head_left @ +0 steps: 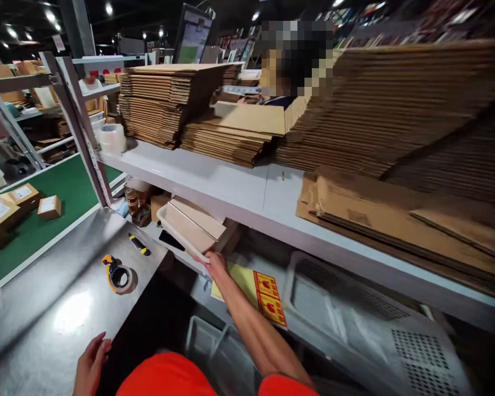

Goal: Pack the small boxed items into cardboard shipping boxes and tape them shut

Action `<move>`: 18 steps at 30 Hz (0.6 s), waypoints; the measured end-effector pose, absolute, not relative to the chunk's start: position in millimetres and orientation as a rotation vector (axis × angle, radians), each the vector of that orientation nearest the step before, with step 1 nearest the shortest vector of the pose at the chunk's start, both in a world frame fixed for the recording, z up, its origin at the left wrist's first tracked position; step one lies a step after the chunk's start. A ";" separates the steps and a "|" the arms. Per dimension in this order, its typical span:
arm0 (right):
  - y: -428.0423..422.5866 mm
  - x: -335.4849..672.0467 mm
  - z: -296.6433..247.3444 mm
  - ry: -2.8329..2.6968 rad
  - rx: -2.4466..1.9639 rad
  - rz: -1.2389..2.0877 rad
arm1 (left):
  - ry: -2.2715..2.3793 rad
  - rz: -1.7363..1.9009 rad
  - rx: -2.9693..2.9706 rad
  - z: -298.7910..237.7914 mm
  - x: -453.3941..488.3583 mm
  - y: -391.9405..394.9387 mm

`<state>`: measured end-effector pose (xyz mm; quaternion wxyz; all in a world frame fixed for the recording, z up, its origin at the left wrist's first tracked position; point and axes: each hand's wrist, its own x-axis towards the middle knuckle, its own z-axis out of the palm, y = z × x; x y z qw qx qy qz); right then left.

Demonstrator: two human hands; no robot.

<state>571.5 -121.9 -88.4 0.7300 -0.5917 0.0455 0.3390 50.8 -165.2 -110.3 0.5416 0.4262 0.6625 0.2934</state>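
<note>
My right hand (215,263) reaches forward under the white shelf and grips the near rim of a white tray (177,240) that holds flat tan cardboard pieces (193,223). My arm stretches over a yellow and red label sheet (260,289). My left hand (91,363) rests at the near edge of the grey metal table (45,297), fingers loosely together and holding nothing.
A yellow tape dispenser (117,273) and a yellow-black cutter (139,244) lie on the table. Stacks of flattened cartons (169,99) fill the white shelf (231,187); a tape roll (112,137) stands at its left end. Small boxes (49,207) ride the green conveyor. Another person is behind the cartons. Grey crates (355,308) sit below.
</note>
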 end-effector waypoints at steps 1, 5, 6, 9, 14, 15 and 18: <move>-127.4 556.6 -87.0 0.111 -1.325 0.754 | 1.553 0.696 1.012 -109.2 47.3 -165.0; -149.6 492.4 -87.1 0.079 -1.374 0.790 | 1.498 0.731 1.009 -101.2 24.8 -168.3; -155.3 475.8 -88.1 0.060 -1.376 0.802 | 1.497 0.738 1.011 -99.4 16.6 -170.5; -173.0 426.3 -90.4 0.006 -1.367 0.850 | 1.510 0.766 1.020 -98.4 -15.1 -179.8; -197.1 348.0 -84.9 -0.095 -1.336 0.969 | 1.520 0.857 0.928 -109.6 -85.9 -195.4; -199.4 333.7 -82.1 -0.120 -1.331 1.000 | 1.526 0.880 0.916 -111.9 -100.7 -196.8; -199.8 297.7 -72.0 -0.190 -1.306 1.080 | 1.553 0.920 0.909 -115.5 -142.3 -197.3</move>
